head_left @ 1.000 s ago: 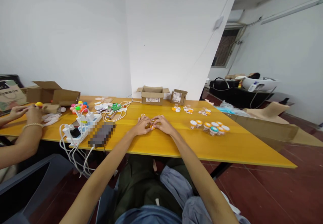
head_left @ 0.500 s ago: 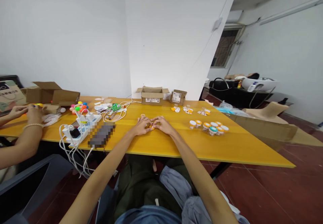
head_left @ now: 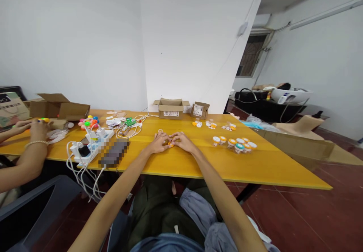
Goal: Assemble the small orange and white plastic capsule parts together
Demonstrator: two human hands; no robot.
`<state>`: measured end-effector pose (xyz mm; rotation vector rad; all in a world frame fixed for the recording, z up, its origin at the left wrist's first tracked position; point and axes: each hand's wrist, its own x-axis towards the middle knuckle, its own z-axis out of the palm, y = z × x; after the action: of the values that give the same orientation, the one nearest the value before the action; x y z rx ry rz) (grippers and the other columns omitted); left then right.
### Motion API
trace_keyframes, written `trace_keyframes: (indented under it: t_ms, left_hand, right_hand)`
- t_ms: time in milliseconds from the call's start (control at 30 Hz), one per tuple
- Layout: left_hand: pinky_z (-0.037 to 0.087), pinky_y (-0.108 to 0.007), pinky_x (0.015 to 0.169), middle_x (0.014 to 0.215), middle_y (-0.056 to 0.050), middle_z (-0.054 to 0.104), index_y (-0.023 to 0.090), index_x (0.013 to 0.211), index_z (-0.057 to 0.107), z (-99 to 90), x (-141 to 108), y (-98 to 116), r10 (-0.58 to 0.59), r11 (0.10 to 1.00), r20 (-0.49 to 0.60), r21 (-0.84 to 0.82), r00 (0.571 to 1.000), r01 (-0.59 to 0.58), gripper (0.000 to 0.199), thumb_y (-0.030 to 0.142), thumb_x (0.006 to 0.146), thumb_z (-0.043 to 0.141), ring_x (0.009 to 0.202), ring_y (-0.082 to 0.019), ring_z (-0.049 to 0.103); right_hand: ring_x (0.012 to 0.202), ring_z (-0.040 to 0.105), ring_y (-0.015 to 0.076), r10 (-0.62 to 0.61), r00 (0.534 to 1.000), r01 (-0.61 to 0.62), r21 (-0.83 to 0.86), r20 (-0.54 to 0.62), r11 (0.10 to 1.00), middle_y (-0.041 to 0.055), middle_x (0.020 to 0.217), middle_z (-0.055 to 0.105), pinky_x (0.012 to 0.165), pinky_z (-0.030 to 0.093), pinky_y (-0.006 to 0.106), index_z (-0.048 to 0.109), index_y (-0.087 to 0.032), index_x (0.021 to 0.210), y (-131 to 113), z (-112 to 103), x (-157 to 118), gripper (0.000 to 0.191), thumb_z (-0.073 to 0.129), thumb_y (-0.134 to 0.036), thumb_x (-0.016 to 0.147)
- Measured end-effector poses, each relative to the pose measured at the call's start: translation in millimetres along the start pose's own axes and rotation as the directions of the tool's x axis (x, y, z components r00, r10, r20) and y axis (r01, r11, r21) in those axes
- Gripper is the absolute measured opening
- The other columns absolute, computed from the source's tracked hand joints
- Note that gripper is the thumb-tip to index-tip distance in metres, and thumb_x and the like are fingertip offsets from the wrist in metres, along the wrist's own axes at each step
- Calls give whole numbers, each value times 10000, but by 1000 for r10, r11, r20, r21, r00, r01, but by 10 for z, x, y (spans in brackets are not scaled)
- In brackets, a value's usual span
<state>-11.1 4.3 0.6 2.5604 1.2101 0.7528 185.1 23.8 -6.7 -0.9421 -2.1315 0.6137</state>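
My left hand (head_left: 158, 143) and my right hand (head_left: 183, 141) meet over the middle of the yellow table. Their fingertips close from either side on a small orange piece (head_left: 170, 145). Most of it hides behind the fingers, so its exact kind does not show. A ring-shaped pale item (head_left: 160, 130) lies just beyond my left fingers. To the right of my right hand stand several small clear jars (head_left: 231, 143) with orange, white and teal lids.
Loose lids and small white pieces (head_left: 211, 125) lie at the back right, before two cardboard boxes (head_left: 171, 112). Leftward are a power strip (head_left: 93, 146) with cables, a blurred-out dark device (head_left: 114, 153) and coloured balls (head_left: 89, 123). A co-worker's hands (head_left: 39, 129) work at far left.
My fingers have shifted slightly around the orange piece, which stays between both hands. The jars and boxes stay where they were.
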Motion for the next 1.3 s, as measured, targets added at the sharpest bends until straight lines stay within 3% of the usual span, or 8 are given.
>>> trace_keyframes:
  t_ms: [300, 633, 867, 967, 1167, 1300]
  left_hand:
    - [334, -435, 983, 1042, -55, 638, 245, 951, 675, -2, -6, 10, 7, 1000, -5, -2, 1000, -7, 184, 391, 840, 654, 1120, -275, 461]
    - [342, -438, 985, 1020, -53, 640, 244, 927, 666, -4, -2, 15, 7, 1000, -4, -3, 1000, -7, 167, 386, 839, 657, 1119, -276, 465]
    - [335, -454, 989, 1034, -46, 651, 249, 954, 657, -14, -21, 40, -14, 1000, -11, -6, 1000, 14, 195, 395, 825, 670, 1104, -276, 471]
    - [331, -460, 990, 1030, -43, 645, 248, 930, 655, -12, -22, 41, -18, 1000, -16, -3, 1000, 18, 249, 439, 784, 721, 1103, -278, 458]
    - [340, -472, 985, 1054, -48, 606, 274, 1038, 667, -6, -19, 37, -7, 1000, -9, 13, 1000, 7, 357, 487, 761, 740, 1092, -279, 443]
    - [337, -487, 997, 1079, -54, 568, 298, 1053, 693, -5, -19, 42, 1, 999, 8, 33, 1000, -2, 323, 490, 793, 702, 1114, -288, 422]
  right_hand:
    - [1086, 594, 245, -8, 1000, 8, -45, 9, 999, 66, 1078, 696, 1010, 402, 494, 745, -228, 697, -34, -14, -19, 148, 678, -120, 774]
    - [1035, 609, 221, -71, 997, 68, -89, -30, 994, 47, 1038, 705, 963, 436, 439, 732, -240, 690, 15, 19, -17, 126, 690, -142, 756]
    - [979, 621, 221, -39, 960, 2, -133, -276, 991, 43, 964, 709, 943, 450, 439, 704, -243, 743, 98, -13, 22, 144, 600, -175, 816]
    - [939, 619, 222, -40, 944, -25, -193, -327, 981, 46, 929, 705, 924, 459, 433, 692, -244, 730, 141, -24, 25, 163, 591, -148, 813]
    - [962, 596, 219, -92, 970, 10, -343, -225, 939, 56, 953, 691, 898, 475, 398, 716, -247, 799, 79, 37, -7, 194, 589, -104, 830]
    - [1032, 575, 221, -133, 981, 63, -415, -142, 908, 62, 1027, 675, 922, 465, 397, 735, -254, 895, 23, 76, -34, 223, 590, -93, 842]
